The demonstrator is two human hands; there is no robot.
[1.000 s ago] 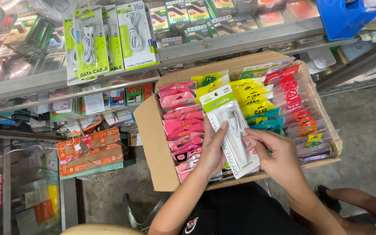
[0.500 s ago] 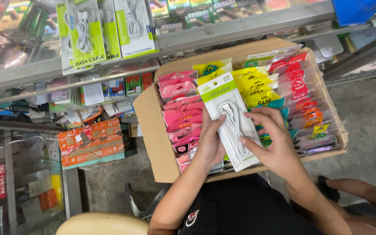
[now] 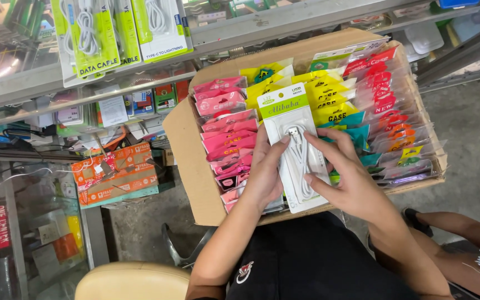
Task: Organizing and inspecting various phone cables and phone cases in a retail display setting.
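A white packaged cable with a green top label (image 3: 297,145) lies flat on rows of phone-case packets inside a cardboard box (image 3: 189,155) on my lap. My left hand (image 3: 265,172) grips the packet's left edge, thumb on its front. My right hand (image 3: 346,179) rests its fingers on the packet's right side. The packets under it stand in rows: pink (image 3: 224,119), yellow (image 3: 329,100), red (image 3: 381,83) and teal (image 3: 356,133).
More green-and-white cable packets (image 3: 93,36) hang from a glass shelf at the upper left. An orange box (image 3: 115,175) sits on a lower shelf. A tan stool seat (image 3: 131,280) is below left. Another person's leg (image 3: 462,228) is at the right.
The cable packet has settled lower and flatter on the box, with both hands shifting along its edges. The view has drifted down slightly.
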